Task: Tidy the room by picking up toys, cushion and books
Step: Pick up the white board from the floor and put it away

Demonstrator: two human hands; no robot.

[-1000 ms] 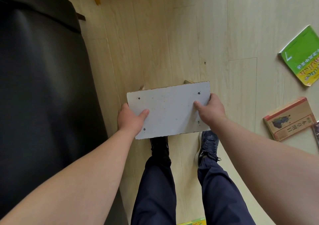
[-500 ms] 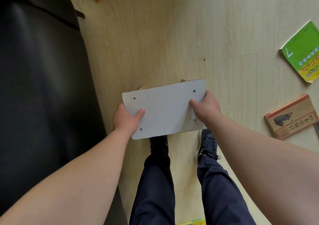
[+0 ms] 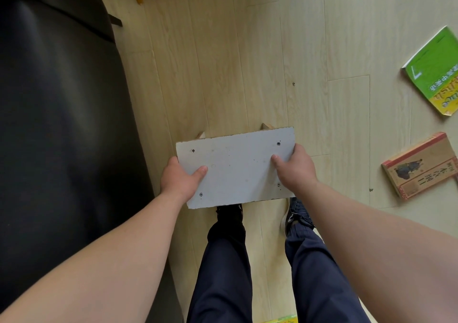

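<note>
Black, smooth leather-like upholstery [image 3: 62, 124] fills the left side, next to pale wood-grain floor planks [image 3: 247, 62]. The left hand [image 3: 179, 181] grips the left short edge of a flat grey rectangular board [image 3: 235, 169], thumb on top, fingers hidden beneath. The board is matte, speckled and rough-edged, with dark screw heads near its corners. Two pale wooden leg tips [image 3: 267, 126] peek past its far edge. The right hand [image 3: 295, 171] clamps the right edge the same way. Further right, well apart from both hands, two books lie flat on the floor: a glossy green paperback [image 3: 436, 72] and a worn tan book [image 3: 421, 166].
</note>
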